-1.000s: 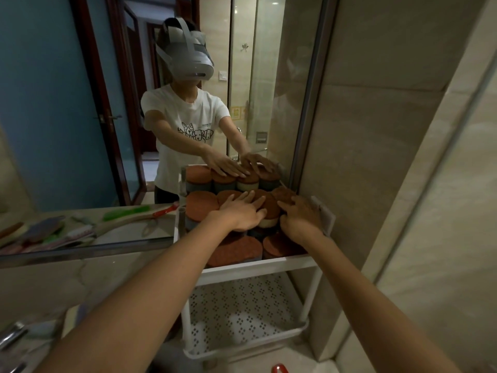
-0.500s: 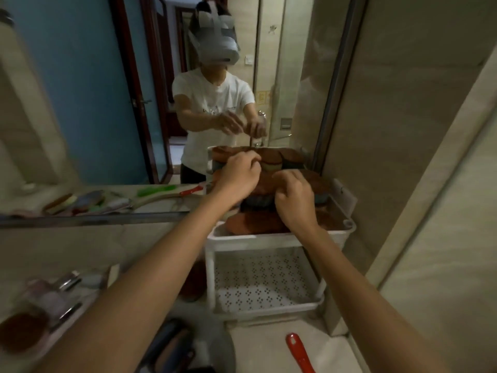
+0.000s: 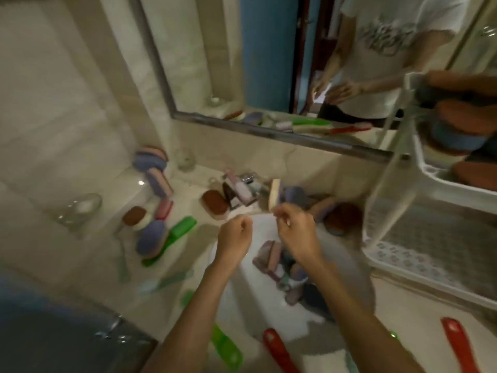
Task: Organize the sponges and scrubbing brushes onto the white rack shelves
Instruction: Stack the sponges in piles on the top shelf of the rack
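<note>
The white rack (image 3: 427, 172) stands at the right; its top shelf holds several brown sponges (image 3: 461, 115), and its perforated lower shelf (image 3: 430, 251) is bare. Both hands hover over the sink (image 3: 250, 297). My left hand (image 3: 235, 236) is a closed fist holding nothing. My right hand (image 3: 294, 230) has curled fingers touching the bottom of an upright beige sponge (image 3: 274, 193); blur hides whether it grips it. More sponges (image 3: 271, 258) lie in the sink. A purple sponge (image 3: 150, 238), a brown-and-white sponge (image 3: 134, 216) and a green brush (image 3: 178, 232) lie on the counter at the left.
A faucet (image 3: 243, 191) with sponges around it sits behind the sink. Red brushes (image 3: 279, 351) (image 3: 457, 345) and another green brush (image 3: 226, 348) lie along the near counter. A glass jar (image 3: 78, 208) stands far left. The mirror (image 3: 269, 63) reflects a person.
Both hands left the sponges on the rack's top shelf and moved left and down to the sink. My view swung left and down with them.
</note>
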Motion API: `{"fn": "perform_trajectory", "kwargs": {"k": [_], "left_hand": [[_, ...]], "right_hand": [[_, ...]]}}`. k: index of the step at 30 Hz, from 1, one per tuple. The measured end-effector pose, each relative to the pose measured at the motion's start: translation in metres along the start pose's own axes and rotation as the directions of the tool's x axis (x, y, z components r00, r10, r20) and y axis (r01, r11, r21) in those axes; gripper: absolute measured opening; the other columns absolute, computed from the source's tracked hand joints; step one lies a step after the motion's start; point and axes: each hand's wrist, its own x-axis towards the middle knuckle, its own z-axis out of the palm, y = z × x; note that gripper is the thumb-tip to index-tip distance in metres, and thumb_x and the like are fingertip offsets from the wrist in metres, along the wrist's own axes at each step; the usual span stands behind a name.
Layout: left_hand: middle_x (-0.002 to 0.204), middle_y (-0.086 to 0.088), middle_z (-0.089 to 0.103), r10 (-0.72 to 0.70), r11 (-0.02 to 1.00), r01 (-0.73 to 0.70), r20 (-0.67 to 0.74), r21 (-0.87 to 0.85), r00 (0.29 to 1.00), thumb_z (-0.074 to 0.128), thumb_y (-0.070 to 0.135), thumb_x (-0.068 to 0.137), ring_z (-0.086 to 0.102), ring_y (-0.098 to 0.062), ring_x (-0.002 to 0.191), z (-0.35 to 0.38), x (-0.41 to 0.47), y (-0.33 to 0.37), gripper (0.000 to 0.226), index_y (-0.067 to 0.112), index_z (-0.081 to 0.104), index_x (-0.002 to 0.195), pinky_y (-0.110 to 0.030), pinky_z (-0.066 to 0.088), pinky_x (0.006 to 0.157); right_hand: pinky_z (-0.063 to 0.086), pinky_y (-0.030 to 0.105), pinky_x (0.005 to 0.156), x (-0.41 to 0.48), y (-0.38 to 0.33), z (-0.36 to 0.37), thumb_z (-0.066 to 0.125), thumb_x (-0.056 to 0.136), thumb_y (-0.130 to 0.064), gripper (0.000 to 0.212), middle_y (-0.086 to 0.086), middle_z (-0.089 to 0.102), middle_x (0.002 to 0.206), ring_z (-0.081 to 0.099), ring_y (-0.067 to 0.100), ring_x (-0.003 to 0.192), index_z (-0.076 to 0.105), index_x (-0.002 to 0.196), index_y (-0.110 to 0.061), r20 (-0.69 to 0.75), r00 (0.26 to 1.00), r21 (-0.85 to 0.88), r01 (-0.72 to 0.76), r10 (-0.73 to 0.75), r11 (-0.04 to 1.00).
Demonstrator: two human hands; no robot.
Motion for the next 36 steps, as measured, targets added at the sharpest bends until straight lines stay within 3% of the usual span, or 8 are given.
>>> {"fn": "perform_trajectory", "kwargs": {"k": [8,13,18,21,25,28,31,36], "left_hand": [[0.104,-0.029,0.063,-0.237,0.962,0.249,-0.112,0.114,0.965,0.043,0.01,0.091,0.059,-0.038,0.096,-0.088,0.065,-0.134,0.027,-0.009,0.062,0.094,-0.039,0.039,0.075],[0.129,-0.03,0.05,-0.506,0.858,0.51,-0.281,-0.064,0.815,0.05,0.023,0.09,0.046,-0.039,0.12,-0.139,0.121,-0.202,0.049,-0.012,0.047,0.124,-0.038,0.037,0.095],[0.147,-0.03,0.025,-0.734,0.678,0.71,-0.124,-0.19,0.668,0.051,0.037,0.092,0.026,-0.04,0.137,-0.158,0.147,-0.253,0.078,-0.013,0.015,0.141,-0.039,0.025,0.11],[0.144,-0.022,0.038,-0.759,0.522,0.704,0.114,-0.483,0.641,0.057,0.03,0.089,0.038,-0.037,0.133,-0.158,0.15,-0.269,0.064,-0.004,0.034,0.138,-0.041,0.035,0.106],[0.14,-0.015,0.047,-0.732,0.24,0.668,0.321,-0.704,0.601,0.063,0.026,0.085,0.045,-0.029,0.129,-0.155,0.146,-0.269,0.057,0.007,0.042,0.135,-0.041,0.038,0.106],[0.13,-0.014,0.055,-0.691,0.183,0.616,0.345,-0.766,0.635,0.062,0.019,0.086,0.055,-0.028,0.116,-0.154,0.141,-0.266,0.045,0.005,0.05,0.127,-0.037,0.043,0.101],[0.105,-0.01,0.062,-0.622,0.137,0.581,0.387,-0.802,0.681,0.056,0.017,0.089,0.06,-0.019,0.078,-0.157,0.133,-0.262,0.016,0.005,0.061,0.098,-0.031,0.049,0.073],[0.064,-0.005,0.072,-0.52,0.046,0.518,0.422,-0.854,0.743,0.05,0.025,0.091,0.067,-0.02,0.067,-0.165,0.123,-0.25,0.023,0.006,0.062,0.09,-0.029,0.052,0.058]], "right_hand": [[0.042,0.033,0.091,0.025,-0.032,0.157,0.043,0.089,-0.005,0.03,0.014,0.066,0.116,0.058,0.031,0.109,0.064,0.111,-0.008,0.344,0.928,-0.164,-0.094,0.146,0.982],[0.044,0.031,0.09,0.045,-0.057,0.231,0.043,0.091,-0.01,0.029,0.016,0.062,0.12,0.057,0.032,0.11,0.062,0.112,-0.006,0.481,0.832,-0.198,-0.205,0.277,0.958],[0.049,0.04,0.092,0.049,-0.077,0.292,0.055,0.087,-0.037,0.045,0.018,0.061,0.12,0.058,0.035,0.109,0.057,0.118,-0.005,0.556,0.657,-0.23,-0.467,0.509,0.854],[0.051,0.042,0.091,0.044,-0.081,0.321,0.064,0.081,-0.043,0.064,0.018,0.06,0.119,0.059,0.032,0.106,0.048,0.127,-0.002,0.573,0.57,-0.194,-0.604,0.589,0.773],[0.05,0.038,0.081,0.036,-0.08,0.346,0.072,0.076,-0.033,0.061,0.018,0.061,0.101,0.055,0.023,0.085,0.053,0.121,0.004,0.549,0.535,-0.063,-0.74,0.642,0.67],[0.046,0.03,0.071,0.035,-0.08,0.352,0.075,0.075,-0.025,0.042,0.019,0.064,0.095,0.057,0.021,0.078,0.063,0.102,0.004,0.533,0.521,-0.028,-0.777,0.667,0.629],[0.043,0.024,0.055,0.035,-0.082,0.353,0.075,0.074,-0.015,0.019,0.007,0.057,0.071,0.05,0.016,0.056,0.058,0.067,-0.01,0.573,0.485,0.091,-0.839,0.661,0.536],[0.047,0.024,0.062,0.045,-0.097,0.322,0.068,0.079,-0.024,0.027,0.005,0.058,0.093,0.056,0.019,0.085,0.053,0.096,-0.01,0.554,0.576,0.234,-0.8,0.601,0.552]]}}
